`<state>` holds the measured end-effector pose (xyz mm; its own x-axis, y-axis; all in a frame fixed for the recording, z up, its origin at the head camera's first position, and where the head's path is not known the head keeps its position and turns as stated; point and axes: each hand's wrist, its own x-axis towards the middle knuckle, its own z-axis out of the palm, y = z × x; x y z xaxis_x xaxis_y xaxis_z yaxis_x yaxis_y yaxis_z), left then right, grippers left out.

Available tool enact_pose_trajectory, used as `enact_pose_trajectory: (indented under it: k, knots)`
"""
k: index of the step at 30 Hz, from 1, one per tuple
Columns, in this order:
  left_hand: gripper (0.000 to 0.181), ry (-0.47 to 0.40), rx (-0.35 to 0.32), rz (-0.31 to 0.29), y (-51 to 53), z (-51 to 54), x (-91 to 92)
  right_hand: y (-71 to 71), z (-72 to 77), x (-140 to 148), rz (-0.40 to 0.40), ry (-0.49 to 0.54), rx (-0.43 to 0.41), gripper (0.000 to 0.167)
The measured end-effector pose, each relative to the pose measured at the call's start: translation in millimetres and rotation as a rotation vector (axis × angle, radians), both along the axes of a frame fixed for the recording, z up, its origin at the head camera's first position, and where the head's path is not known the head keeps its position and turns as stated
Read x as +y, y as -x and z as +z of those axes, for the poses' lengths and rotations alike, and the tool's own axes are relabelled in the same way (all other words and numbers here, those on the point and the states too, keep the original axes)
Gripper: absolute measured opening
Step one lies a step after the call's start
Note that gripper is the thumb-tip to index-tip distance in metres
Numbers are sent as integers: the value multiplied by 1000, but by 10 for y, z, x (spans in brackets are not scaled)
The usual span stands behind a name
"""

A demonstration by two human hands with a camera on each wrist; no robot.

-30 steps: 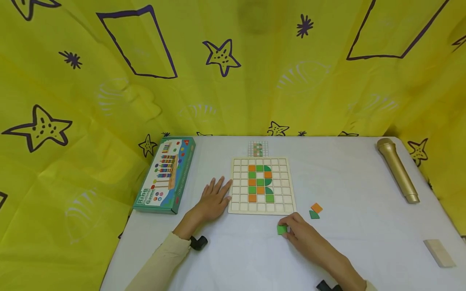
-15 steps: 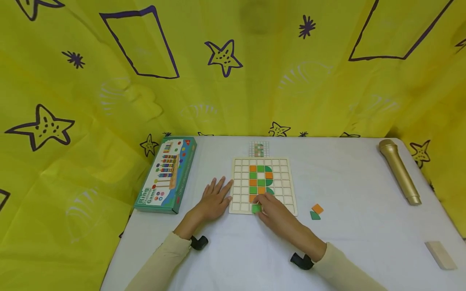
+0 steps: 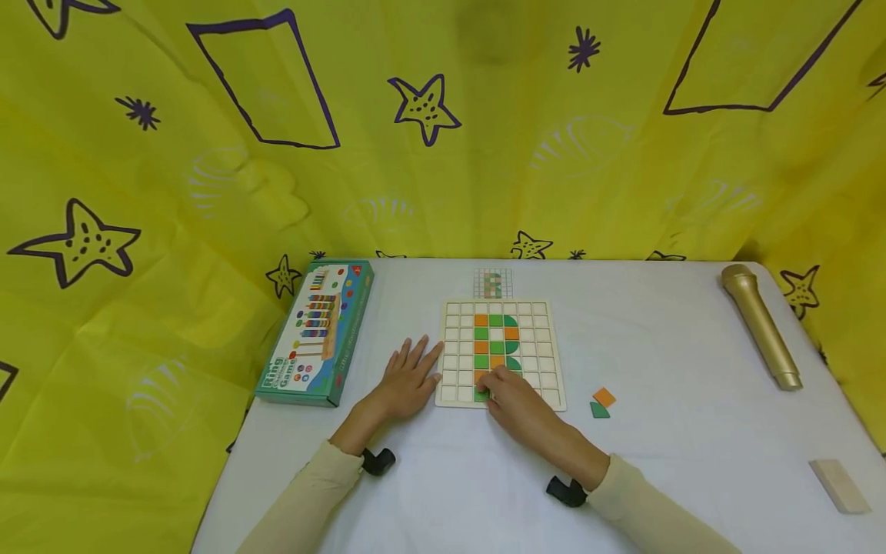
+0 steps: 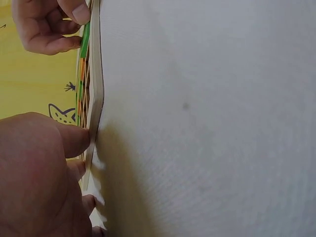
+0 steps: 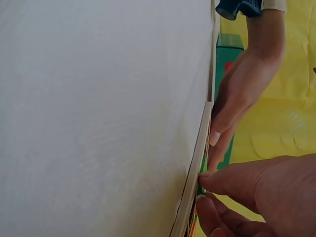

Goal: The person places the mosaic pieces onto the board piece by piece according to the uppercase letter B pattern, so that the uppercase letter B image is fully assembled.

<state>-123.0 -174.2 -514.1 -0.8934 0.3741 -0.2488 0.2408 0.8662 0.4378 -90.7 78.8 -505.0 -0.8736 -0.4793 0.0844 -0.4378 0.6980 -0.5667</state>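
My right hand (image 3: 522,408) pinches a green square tile (image 3: 481,396) between thumb and fingers, at the bottom row of a wooden grid board (image 3: 540,358). In the left wrist view that green tile (image 4: 86,42) stands slightly tilted at the board's near edge. Fingers spread, my left hand (image 3: 404,388) lies flat on the cloth, its fingertips touching the board's left edge. Orange, green and dark green quarter-round tiles form a pattern in the grid, partly covered by my right hand. Loose on the cloth to the right are an orange square tile (image 3: 604,396) and a dark green quarter-round tile (image 3: 599,410).
Behind the board lies a small pattern card (image 3: 493,283). A green game box (image 3: 311,331) is at the left, a gold microphone (image 3: 761,327) at the far right. Near the right edge sits a pale wooden block (image 3: 840,486). A yellow curtain hangs behind.
From the cloth below the board, my right hand has carried the green tile leftward onto the bottom row, beneath the lowest orange tile. My left hand has stayed in place.
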Motion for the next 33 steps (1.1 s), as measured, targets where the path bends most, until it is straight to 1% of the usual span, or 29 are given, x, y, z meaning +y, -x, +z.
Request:
enact_pose_trajectory:
  k: [4,8,12,14,17,20,25,28,33]
  knots:
    - [62,5,-4,1,7,11,7,5,8,4,-8,-12,1,25]
    - [62,8,-10,4,8,4,7,3,-6,14,-3,-26,45,21]
    - [62,18,0,3,4,-11,7,-8,0,43,14,-27,85,18]
    - [61,16,7,4,0,-7,9,-12,21,79,12,-23,69,18]
    - [61,7,15,6,-3,14,15,2,64,183,-16,-18,19,20]
    - [61,6,21,4,-6,27,17,30,112,363,-64,-25,-27,20]
    - [61,10,19,0,-8,24,15,41,233,768,-145,-31,-57,18]
    - [61,10,18,-2,-7,19,14,34,299,1018,-188,-40,-93,18]
    - [61,6,19,-1,-6,8,13,43,314,1419,-245,-91,-153,20]
